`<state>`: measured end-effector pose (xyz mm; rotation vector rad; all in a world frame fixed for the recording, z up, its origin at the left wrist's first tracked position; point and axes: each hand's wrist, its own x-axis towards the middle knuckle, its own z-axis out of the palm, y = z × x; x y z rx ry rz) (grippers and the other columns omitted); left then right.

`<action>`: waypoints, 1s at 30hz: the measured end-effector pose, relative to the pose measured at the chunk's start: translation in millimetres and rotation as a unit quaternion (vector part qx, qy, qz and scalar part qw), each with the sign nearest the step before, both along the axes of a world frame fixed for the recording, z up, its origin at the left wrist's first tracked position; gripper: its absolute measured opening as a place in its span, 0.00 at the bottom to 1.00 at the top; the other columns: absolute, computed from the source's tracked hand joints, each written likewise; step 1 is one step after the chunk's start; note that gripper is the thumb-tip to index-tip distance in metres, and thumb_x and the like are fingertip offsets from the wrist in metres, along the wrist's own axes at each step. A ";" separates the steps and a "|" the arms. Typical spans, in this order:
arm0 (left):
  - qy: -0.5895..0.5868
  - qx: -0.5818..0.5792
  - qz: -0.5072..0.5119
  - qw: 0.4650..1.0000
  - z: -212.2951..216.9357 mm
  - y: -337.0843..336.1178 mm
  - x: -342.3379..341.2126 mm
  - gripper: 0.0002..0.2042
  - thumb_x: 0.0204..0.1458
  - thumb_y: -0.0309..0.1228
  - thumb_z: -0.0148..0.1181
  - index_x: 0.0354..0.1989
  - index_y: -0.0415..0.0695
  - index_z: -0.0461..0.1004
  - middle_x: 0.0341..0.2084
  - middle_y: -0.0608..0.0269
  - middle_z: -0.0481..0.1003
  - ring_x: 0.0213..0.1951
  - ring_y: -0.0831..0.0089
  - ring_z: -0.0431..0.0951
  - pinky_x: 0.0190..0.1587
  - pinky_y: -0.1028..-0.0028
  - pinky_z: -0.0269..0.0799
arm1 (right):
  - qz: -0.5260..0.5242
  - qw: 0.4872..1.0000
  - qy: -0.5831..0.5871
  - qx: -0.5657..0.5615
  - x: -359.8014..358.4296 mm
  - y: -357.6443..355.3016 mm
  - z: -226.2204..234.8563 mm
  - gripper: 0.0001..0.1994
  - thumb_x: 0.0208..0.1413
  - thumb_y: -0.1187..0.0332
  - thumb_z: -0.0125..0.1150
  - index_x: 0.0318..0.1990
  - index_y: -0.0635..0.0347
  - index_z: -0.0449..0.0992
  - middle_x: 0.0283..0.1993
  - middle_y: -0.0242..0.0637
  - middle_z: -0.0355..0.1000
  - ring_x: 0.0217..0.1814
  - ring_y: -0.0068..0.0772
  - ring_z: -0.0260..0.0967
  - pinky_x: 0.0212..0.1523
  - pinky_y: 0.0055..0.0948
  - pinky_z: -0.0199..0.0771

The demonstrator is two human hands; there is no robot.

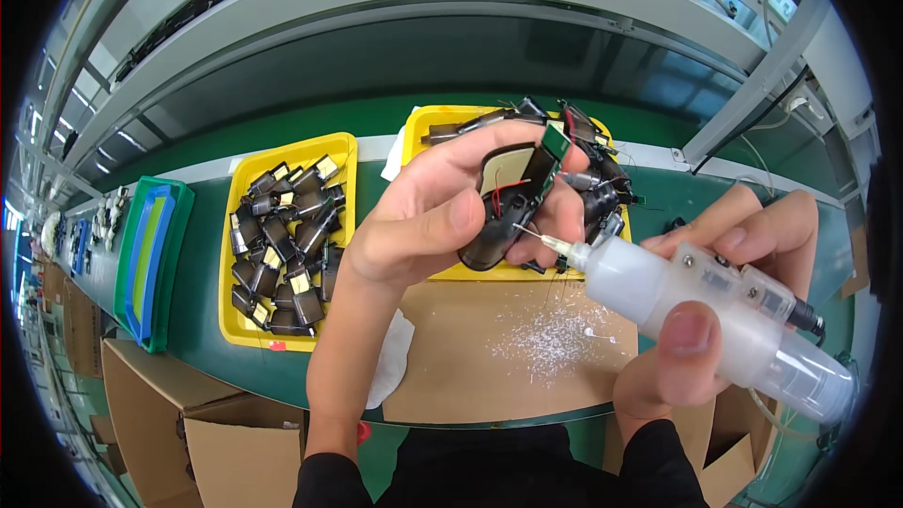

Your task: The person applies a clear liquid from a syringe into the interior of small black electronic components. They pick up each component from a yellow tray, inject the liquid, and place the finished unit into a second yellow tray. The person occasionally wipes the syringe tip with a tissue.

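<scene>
My left hand (423,198) grips a black plastic housing (491,237) with a cream-coloured pad, thin red wires and a green circuit board (555,141) along its edge. In my right hand (701,339) is a glue dispensing syringe (649,292) with a white, cloudy barrel and a clear rear end. Its thin needle tip (536,234) points left and reaches the lower part of the housing; whether it touches cannot be told. The right thumb presses against the barrel, with a clear clamp piece under the fingers.
A yellow tray (350,216) at left holds many black housings; another yellow tray (414,132) behind my hands holds wired ones. White specks (550,339) lie on a cardboard sheet (442,367). Green and blue trays (141,263) stand far left. Open cardboard boxes (245,452) sit below the table edge.
</scene>
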<state>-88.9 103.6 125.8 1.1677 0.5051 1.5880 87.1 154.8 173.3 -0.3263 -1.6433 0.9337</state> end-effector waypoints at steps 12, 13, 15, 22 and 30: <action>0.024 0.041 0.040 0.998 -8.2 -0.3 1.4 0.39 0.39 0.53 0.62 0.46 0.24 0.67 0.24 0.53 0.70 0.27 0.70 0.70 0.31 0.71 0.65 | 0.006 1.000 0.008 -0.015 -3.3 -1.7 -5.4 0.26 0.33 0.58 0.66 0.32 0.60 0.56 0.23 0.36 0.59 0.21 0.23 0.63 0.29 0.21 0.74; 0.025 0.045 0.038 0.998 -7.9 -0.1 1.1 0.39 0.39 0.53 0.63 0.46 0.23 0.67 0.24 0.53 0.70 0.27 0.70 0.69 0.31 0.71 0.65 | 0.011 1.000 0.007 -0.013 -3.3 -1.5 -5.4 0.25 0.33 0.59 0.66 0.32 0.60 0.56 0.23 0.36 0.59 0.21 0.23 0.63 0.29 0.21 0.74; 0.022 0.051 0.032 0.998 -7.6 0.2 1.0 0.39 0.39 0.53 0.63 0.45 0.22 0.66 0.24 0.53 0.70 0.27 0.70 0.69 0.31 0.72 0.65 | 0.023 1.000 0.001 0.000 -2.6 0.5 -6.0 0.25 0.33 0.59 0.67 0.32 0.60 0.56 0.23 0.36 0.59 0.21 0.23 0.63 0.30 0.22 0.75; 0.033 0.073 0.032 0.996 -10.6 3.4 1.3 0.40 0.39 0.54 0.63 0.45 0.22 0.66 0.24 0.52 0.70 0.26 0.70 0.69 0.30 0.72 0.64 | 0.006 1.000 0.013 -0.012 -9.3 -3.1 -8.0 0.25 0.33 0.58 0.65 0.32 0.59 0.56 0.22 0.35 0.58 0.20 0.23 0.61 0.27 0.20 0.72; 0.021 0.087 0.031 0.996 -9.1 3.9 2.8 0.39 0.38 0.54 0.63 0.44 0.22 0.68 0.23 0.53 0.70 0.25 0.70 0.67 0.28 0.73 0.61 | -0.002 1.000 0.000 -0.016 -10.6 -4.4 -8.7 0.25 0.33 0.56 0.64 0.32 0.59 0.56 0.22 0.35 0.59 0.19 0.22 0.60 0.25 0.17 0.68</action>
